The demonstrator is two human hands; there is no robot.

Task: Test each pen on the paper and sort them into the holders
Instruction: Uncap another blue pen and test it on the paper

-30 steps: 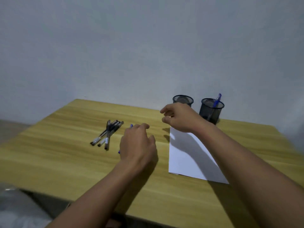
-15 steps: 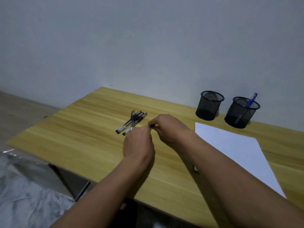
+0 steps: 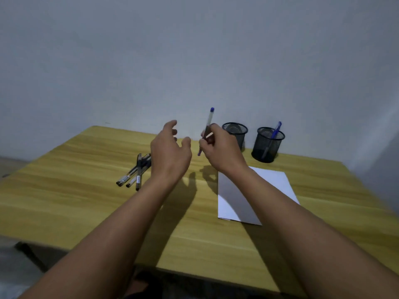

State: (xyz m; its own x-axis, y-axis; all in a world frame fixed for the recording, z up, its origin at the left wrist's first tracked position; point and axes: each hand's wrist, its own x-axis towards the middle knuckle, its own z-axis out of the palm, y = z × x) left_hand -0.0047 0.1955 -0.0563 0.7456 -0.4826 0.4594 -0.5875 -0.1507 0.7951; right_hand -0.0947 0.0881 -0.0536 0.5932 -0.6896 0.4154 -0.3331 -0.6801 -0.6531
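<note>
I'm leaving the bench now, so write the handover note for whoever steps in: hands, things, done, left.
Right hand: fingers grip a blue pen, nearly upright, above the table.
Left hand: open, empty, beside it.
Black pens: piled on the table, left of the hands. Paper: on the right, visible part blank.
Done: a second blue pen stands in the right holder; the left holder shows none.
Left: test the held pen, sort it, then work through the pile.

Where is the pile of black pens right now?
In the head view, the black pens lie on the table left of centre, just left of the left hand.
</note>
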